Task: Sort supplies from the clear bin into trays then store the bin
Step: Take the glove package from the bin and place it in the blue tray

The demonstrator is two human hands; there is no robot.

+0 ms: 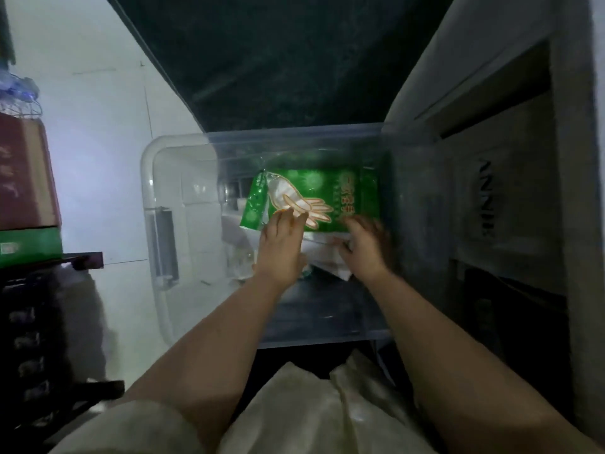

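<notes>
Dim floor; both hands, left hand (283, 239) and right hand (366, 245), spread on green glove-print packet (314, 194), writing unreadable.

The clear bin (154, 204) is open on top, so hands reach in freely; its left half is bare, while a green glove packet (327, 191) and white papers (327, 253) fill the right, beside the grey shelving unit (491, 126)

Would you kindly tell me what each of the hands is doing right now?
Left hand: open, fingertips on the green glove packet in the clear bin.
Right hand: blurred, at the packet's near edge; grip cannot be told.
</notes>
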